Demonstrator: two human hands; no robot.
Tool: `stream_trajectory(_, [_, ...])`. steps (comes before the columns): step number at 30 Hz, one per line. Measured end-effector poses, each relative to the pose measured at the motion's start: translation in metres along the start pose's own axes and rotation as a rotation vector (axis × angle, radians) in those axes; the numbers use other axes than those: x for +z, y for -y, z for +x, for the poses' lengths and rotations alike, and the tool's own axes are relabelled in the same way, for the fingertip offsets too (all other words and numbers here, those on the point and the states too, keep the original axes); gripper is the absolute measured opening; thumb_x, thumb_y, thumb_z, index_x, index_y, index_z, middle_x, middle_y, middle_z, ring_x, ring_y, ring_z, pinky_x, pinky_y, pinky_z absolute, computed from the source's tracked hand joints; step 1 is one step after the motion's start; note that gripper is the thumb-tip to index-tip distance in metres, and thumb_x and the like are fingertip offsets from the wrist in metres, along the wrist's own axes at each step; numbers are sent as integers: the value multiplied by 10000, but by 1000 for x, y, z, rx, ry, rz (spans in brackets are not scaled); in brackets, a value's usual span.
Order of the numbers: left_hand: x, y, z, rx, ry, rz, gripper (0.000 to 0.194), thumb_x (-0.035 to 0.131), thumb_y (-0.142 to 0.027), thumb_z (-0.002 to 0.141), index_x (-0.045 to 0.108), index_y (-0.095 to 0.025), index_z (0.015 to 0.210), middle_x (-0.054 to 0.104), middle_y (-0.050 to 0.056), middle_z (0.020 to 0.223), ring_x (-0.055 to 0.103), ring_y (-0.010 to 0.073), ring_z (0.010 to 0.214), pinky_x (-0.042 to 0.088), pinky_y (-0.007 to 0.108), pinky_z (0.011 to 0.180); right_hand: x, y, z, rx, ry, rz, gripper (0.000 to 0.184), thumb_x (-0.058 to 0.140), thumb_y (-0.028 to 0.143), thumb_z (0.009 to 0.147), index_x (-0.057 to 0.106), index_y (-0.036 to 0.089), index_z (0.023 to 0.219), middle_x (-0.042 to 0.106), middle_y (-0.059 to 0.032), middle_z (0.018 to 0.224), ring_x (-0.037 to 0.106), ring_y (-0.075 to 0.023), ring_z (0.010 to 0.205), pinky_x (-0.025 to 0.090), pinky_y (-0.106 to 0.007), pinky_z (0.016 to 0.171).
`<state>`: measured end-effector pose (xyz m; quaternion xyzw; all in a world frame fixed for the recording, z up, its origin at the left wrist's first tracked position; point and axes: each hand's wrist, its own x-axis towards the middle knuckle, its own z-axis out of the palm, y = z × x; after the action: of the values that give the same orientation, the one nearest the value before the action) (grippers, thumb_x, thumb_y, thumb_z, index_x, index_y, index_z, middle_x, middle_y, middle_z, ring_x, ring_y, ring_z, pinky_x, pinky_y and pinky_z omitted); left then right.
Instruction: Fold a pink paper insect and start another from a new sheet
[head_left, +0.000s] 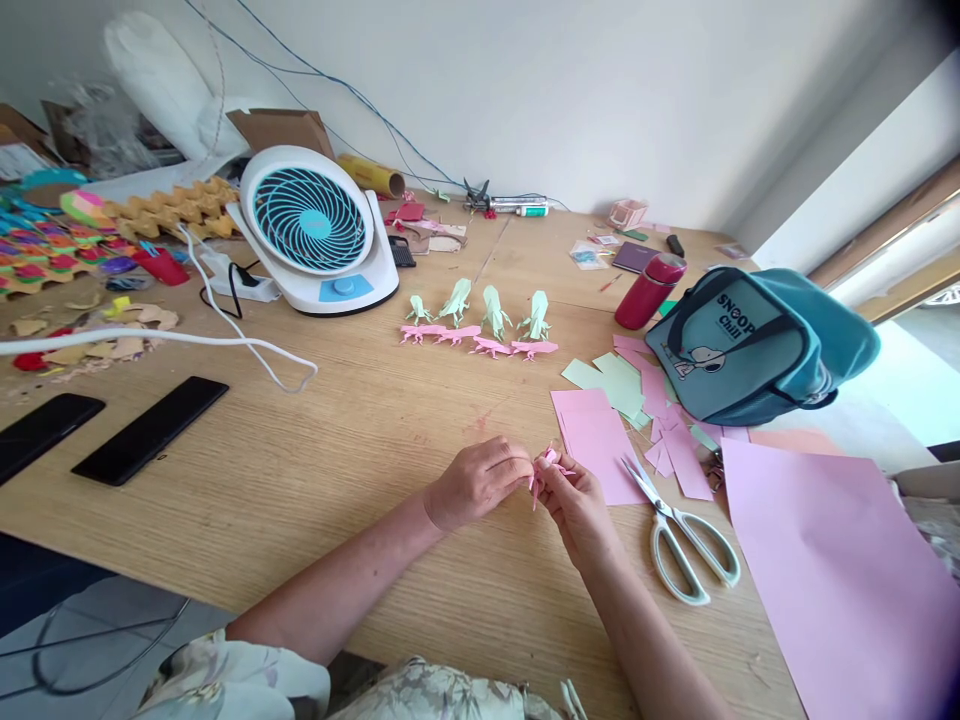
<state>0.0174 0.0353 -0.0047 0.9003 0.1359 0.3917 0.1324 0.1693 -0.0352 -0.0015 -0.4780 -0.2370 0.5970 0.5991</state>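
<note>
Both hands meet over the wooden table [337,450], pinching a small folded pink paper figure [550,462]. My left hand [478,482] grips its left side with fingers curled closed. My right hand [576,505] holds its right side, fingers closed too. Beyond them stands a row of finished folded figures: green ones [491,308] behind pink ones [480,340]. Just right of my hands lie a pink paper square [596,440] and white-handled scissors [682,535].
A large pink sheet [840,570] lies at the right edge, with pink and green paper offcuts [637,390] behind it. A teal bag [757,345] and red flask [649,290] stand at back right. A white desk fan [315,230], cable and two black phones [150,430] occupy the left.
</note>
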Motion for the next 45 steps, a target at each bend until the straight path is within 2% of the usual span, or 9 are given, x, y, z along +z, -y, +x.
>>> stream_trajectory(3, [0,1,0,52,-32,67,126,476,-161,968,603,-164,963,680,53,886,591,143,767,503,269,759,0,0,0,-5,3,2,330,839,447,660,662,174,715,576,17,642,481,-104,607,382,-222,551])
stream_trajectory(7, [3,-1,0,17,-27,52,132,462,-155,969,586,-168,923,672,56,861,594,155,785,498,281,766,0,-1,0,-25,9,-15,330,832,451,669,654,176,708,568,18,639,487,-111,616,386,-228,564])
stream_trajectory(13, [7,-8,3,-243,-67,-227,115,500,-164,945,561,-175,849,621,35,797,580,138,777,482,245,726,-4,-4,3,-100,2,-66,308,801,450,707,630,194,726,550,29,657,478,-116,622,393,-240,587])
stream_trajectory(20, [15,-19,3,-547,-141,-421,107,556,-192,909,561,-161,807,617,30,809,578,112,717,464,203,634,-9,-8,6,-186,10,-195,276,748,446,769,634,196,747,552,22,674,480,-123,641,403,-250,612])
stream_trajectory(24, [19,-21,2,-665,-180,-491,120,561,-223,905,549,-158,804,612,20,767,584,113,684,468,211,628,-7,-6,4,-209,6,-247,279,738,447,777,633,190,741,571,14,674,495,-127,640,409,-253,612])
stream_trajectory(33, [28,-24,-2,-776,-196,-535,157,543,-284,923,500,-175,818,582,5,765,556,96,628,453,201,583,-5,-5,4,-196,-3,-245,282,745,445,772,633,187,758,568,14,696,509,-122,648,428,-246,617])
stream_trajectory(38, [35,-24,-4,-823,-190,-715,198,522,-347,942,443,-194,844,547,-33,696,503,67,506,427,186,506,-5,-6,4,-195,-2,-243,294,742,462,768,625,193,750,574,13,703,531,-130,639,446,-268,629])
stream_trajectory(41, [34,-23,-3,-830,-174,-770,190,570,-345,918,460,-194,885,574,-28,702,551,85,559,452,188,529,-6,-6,5,-199,-15,-249,302,750,469,756,627,193,745,582,8,718,537,-134,653,453,-272,640])
stream_trajectory(45, [30,-19,0,-810,-147,-708,176,612,-330,891,528,-176,904,608,-2,754,595,103,647,468,196,584,-6,-4,6,-222,-25,-262,301,768,466,735,637,195,731,588,4,713,532,-135,652,456,-270,634])
